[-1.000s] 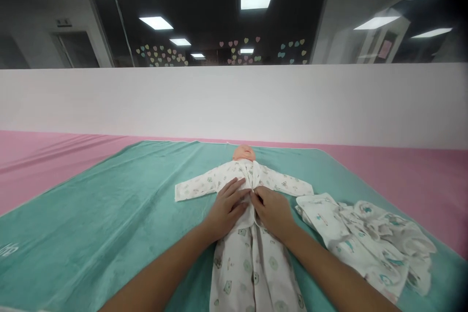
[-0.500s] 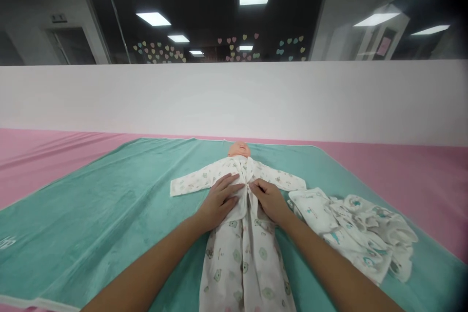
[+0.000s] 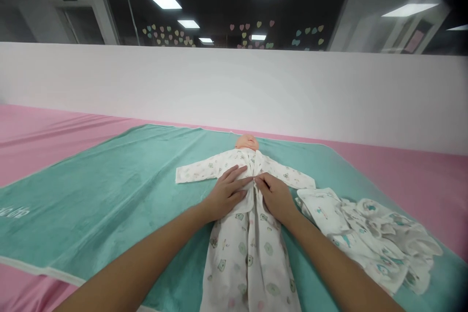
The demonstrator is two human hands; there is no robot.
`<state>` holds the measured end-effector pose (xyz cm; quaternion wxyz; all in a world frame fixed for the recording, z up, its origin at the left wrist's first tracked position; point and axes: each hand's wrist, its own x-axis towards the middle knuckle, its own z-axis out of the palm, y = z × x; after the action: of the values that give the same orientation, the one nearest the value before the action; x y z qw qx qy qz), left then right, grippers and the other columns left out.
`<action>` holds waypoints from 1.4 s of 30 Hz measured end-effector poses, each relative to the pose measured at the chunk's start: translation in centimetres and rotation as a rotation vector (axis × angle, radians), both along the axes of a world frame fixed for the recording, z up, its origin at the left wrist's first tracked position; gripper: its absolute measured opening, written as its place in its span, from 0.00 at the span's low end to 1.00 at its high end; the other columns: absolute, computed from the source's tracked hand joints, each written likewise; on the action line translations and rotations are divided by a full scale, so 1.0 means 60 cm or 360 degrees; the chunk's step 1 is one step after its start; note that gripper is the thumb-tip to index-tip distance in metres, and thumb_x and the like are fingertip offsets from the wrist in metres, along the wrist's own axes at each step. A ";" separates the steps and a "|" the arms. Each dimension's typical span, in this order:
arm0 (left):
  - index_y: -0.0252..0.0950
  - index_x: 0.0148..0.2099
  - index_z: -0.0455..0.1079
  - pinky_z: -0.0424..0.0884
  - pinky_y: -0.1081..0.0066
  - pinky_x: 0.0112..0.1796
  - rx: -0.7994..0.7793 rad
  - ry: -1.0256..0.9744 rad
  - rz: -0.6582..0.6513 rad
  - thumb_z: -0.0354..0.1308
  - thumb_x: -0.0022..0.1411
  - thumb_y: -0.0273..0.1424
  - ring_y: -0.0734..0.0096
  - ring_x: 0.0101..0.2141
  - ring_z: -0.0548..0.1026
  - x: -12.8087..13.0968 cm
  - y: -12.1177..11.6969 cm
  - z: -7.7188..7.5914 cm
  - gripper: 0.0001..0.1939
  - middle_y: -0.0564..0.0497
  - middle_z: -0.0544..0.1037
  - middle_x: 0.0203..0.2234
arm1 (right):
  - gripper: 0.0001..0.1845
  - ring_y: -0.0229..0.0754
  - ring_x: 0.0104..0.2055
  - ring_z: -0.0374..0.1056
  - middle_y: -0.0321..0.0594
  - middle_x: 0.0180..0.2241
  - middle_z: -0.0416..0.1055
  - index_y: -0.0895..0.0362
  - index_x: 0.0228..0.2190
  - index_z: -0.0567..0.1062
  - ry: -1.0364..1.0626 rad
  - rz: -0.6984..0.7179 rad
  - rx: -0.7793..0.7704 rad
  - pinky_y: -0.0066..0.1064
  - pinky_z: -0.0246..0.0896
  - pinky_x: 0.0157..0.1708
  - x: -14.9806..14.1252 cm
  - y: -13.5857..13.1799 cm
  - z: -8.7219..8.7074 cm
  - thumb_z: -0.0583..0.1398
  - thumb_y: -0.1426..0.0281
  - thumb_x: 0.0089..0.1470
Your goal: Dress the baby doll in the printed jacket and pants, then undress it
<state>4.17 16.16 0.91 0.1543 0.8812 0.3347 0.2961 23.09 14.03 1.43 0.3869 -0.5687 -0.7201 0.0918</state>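
Observation:
A baby doll (image 3: 247, 142) lies on its back, its head at the far end. It wears a white printed baby jacket (image 3: 230, 157) with both sleeves stretched out sideways, and white printed pants (image 3: 234, 258) that reach toward me. My left hand (image 3: 228, 192) rests flat on the left side of the jacket front, fingers spread. One of its fingertips reaches the centre edge. My right hand (image 3: 274, 197) is closed at the middle of the chest, thumb and index finger pinching the jacket's front edge. Whether a fastener is between those fingers cannot be made out.
A crumpled pile of white printed baby clothes (image 3: 373, 234) lies at the right, close to the doll's sleeve and my right forearm. A teal blanket (image 3: 120, 195) spreads under everything over a pink sheet (image 3: 413, 180). Behind stands a low white wall (image 3: 204, 87).
The view has tilted down and turned a little, so the scene sits slightly to the right. My hands stay at the jacket's front, their fingertips now closer together.

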 end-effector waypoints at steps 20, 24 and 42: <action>0.47 0.56 0.62 0.49 0.57 0.59 0.0006 -0.0083 0.0097 0.48 0.55 0.21 0.60 0.60 0.50 0.019 0.001 -0.001 0.28 0.53 0.54 0.60 | 0.12 0.37 0.26 0.59 0.32 0.23 0.64 0.54 0.25 0.64 -0.0057 0.0204 -0.0062 0.28 0.51 0.28 0.013 -0.002 0.007 0.48 0.65 0.58; 0.47 0.56 0.62 0.49 0.57 0.59 -0.0007 -0.0087 0.0091 0.48 0.55 0.21 0.60 0.60 0.50 0.015 0.002 -0.002 0.27 0.54 0.54 0.60 | 0.10 0.36 0.23 0.55 0.30 0.20 0.59 0.54 0.23 0.62 -0.0037 0.0142 -0.0033 0.27 0.49 0.26 0.012 0.000 0.000 0.50 0.67 0.54; 0.47 0.55 0.64 0.49 0.59 0.59 -0.0004 -0.0058 0.0089 0.48 0.55 0.21 0.60 0.61 0.49 0.013 0.000 -0.001 0.26 0.54 0.53 0.61 | 0.10 0.36 0.23 0.56 0.30 0.19 0.60 0.55 0.22 0.64 0.0038 0.0077 -0.0059 0.28 0.48 0.25 0.019 0.005 -0.002 0.51 0.66 0.52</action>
<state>4.94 16.18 0.87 0.1532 0.8657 0.3569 0.3159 24.20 14.31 1.29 0.3825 -0.5570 -0.7271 0.1212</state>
